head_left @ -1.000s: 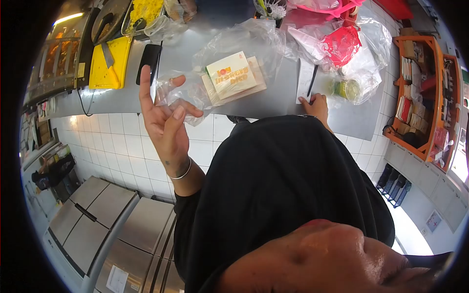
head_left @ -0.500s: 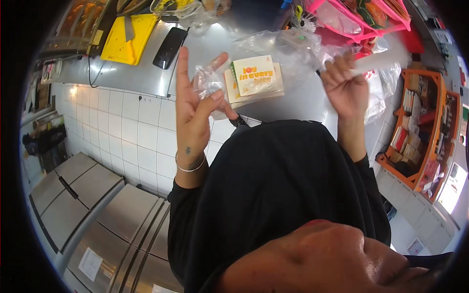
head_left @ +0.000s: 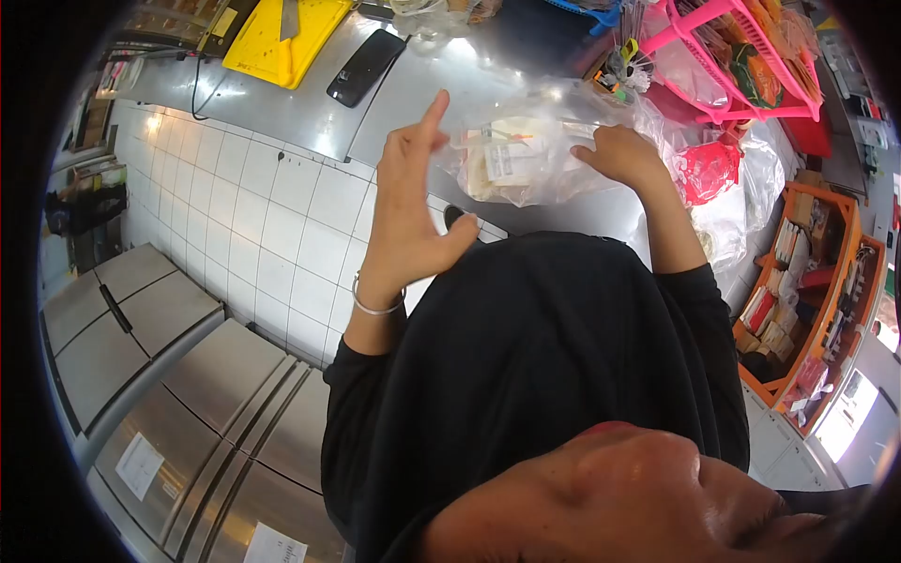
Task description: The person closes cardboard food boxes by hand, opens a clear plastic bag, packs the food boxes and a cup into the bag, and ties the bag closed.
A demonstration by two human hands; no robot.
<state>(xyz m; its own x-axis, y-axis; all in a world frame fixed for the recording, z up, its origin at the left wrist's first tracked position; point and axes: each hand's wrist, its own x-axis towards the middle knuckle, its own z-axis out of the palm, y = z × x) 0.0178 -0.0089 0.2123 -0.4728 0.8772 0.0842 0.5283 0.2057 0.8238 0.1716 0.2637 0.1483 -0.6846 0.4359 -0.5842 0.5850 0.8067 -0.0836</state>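
A stack of white printed paper packets lies on the steel counter, under or inside a clear plastic bag. The film's glare blurs the print. My right hand is closed at the bag's right side, fingers curled on the film and thumb pointing left. My left hand hovers left of the stack with thumb and forefinger spread apart. No object shows in it.
On the steel counter lie a black phone and a yellow cutting board with a knife. A pink basket stands back right, near a red plastic bag. An orange shelf is at right.
Clear plastic has left my left hand, which has moved slightly right. My right hand has lowered and moved left to the bag. The stack's orange lettering is now mostly obscured.
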